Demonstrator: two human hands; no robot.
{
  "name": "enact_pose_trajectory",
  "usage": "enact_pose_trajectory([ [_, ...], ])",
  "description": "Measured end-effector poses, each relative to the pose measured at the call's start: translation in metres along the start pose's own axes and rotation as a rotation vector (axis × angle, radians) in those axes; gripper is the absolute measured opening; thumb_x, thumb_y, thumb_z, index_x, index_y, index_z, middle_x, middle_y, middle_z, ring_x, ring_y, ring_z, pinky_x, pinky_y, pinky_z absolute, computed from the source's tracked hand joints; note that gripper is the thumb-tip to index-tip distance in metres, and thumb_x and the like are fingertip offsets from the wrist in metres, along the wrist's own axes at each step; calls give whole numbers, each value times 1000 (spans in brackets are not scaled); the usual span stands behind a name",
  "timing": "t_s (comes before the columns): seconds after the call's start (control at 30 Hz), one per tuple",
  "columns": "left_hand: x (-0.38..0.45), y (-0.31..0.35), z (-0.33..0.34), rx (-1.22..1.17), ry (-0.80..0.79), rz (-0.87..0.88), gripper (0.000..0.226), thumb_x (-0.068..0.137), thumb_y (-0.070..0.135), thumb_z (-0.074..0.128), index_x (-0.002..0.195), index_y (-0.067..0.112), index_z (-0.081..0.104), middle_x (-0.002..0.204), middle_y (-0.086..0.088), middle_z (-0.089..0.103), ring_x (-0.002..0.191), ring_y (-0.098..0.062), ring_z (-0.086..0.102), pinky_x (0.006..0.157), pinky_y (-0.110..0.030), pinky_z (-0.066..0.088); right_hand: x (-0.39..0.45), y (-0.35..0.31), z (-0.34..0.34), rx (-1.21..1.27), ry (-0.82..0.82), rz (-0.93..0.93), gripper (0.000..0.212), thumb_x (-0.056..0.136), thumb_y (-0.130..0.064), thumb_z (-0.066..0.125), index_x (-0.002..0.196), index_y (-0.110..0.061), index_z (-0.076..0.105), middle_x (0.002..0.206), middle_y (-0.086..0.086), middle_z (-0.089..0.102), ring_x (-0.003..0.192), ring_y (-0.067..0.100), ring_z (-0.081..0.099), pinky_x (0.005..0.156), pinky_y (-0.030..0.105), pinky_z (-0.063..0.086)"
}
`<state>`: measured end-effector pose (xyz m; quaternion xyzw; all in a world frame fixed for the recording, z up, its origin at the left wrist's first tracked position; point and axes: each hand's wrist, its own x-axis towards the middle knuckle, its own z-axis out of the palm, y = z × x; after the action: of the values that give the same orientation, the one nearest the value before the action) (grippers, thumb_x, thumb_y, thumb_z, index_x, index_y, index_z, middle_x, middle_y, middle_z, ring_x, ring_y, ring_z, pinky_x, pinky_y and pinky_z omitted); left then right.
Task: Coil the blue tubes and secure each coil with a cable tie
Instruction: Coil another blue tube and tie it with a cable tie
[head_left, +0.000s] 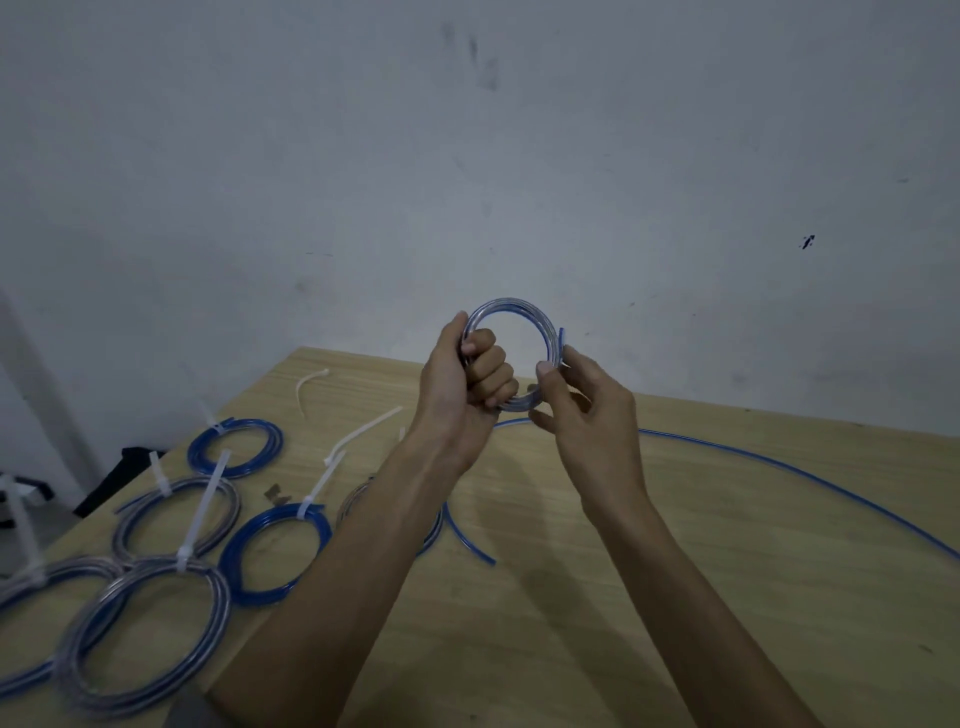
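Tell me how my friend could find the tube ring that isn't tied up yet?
Start at the wooden table and look just above its far edge. Both hands, the left hand and right hand, hold one coil up in the air. It alone has no white cable tie.

No text, label, brand, number or sign can be read anywhere.

Likely workshop: bare wall (467, 156), workbench (675, 571).
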<state>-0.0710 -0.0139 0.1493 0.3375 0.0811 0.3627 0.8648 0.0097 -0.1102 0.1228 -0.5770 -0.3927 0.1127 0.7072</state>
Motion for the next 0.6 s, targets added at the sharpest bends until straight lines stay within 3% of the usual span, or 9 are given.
enact_pose_trajectory([
  [0.1,0,-12,-1,45,38,8,50,107,41,32,61,21,33,43,7,20,35,-8,21,42,-22,27,1,7,1,58,-3,61,34,101,-11,58,130,-26,60,85,16,66,77,17,68,72,32,62],
  [0.2,1,-21,-9,109,103,27,52,107,45,29,64,17,37,48,2,36,45,-13,38,58,-27,37,4,14,-1,146,23,197,44,99,-5,58,142,-15,55,92,22,68,76,14,68,69,27,60],
  [0.3,-2,-24,-24,415,210,52,57,107,45,29,68,12,53,59,-3,60,59,-17,58,70,-31,46,7,22,-6,153,23,271,45,98,-3,60,142,-10,54,92,18,67,77,12,66,67,26,60],
  [0.37,-10,-27,-35,682,276,102,50,108,41,32,81,14,64,81,-4,72,78,-19,68,74,-30,51,7,27,-7,128,8,295,43,97,-2,61,140,-9,57,89,16,66,76,13,64,66,26,60],
  [0.43,-23,-32,-46,955,359,285,31,107,37,37,108,18,61,111,0,67,101,-12,64,81,-20,48,6,33,-6,79,-7,304,41,97,-3,62,137,-10,59,88,13,64,74,12,63,64,26,60],
  [0.5,-33,-34,-61,1334,362,704,27,105,32,46,125,17,55,124,3,57,113,-7,53,93,-18,39,5,37,-2,24,-28,315,40,97,-4,63,136,-9,60,91,13,64,77,15,62,63,26,60],
  [0.57,-35,-33,-78,1747,81,1018,25,101,30,54,118,12,62,117,0,62,112,-15,54,99,-26,38,4,39,3,22,-51,340,40,96,-4,64,136,-8,60,96,15,66,76,16,65,61,25,59],
  [0.6,-35,-32,-85,1913,-62,1038,26,101,33,55,113,12,65,110,0,65,107,-18,57,99,-30,38,3,39,6,37,-61,357,40,95,-3,64,135,-7,60,99,15,69,75,15,66,61,25,59],
])
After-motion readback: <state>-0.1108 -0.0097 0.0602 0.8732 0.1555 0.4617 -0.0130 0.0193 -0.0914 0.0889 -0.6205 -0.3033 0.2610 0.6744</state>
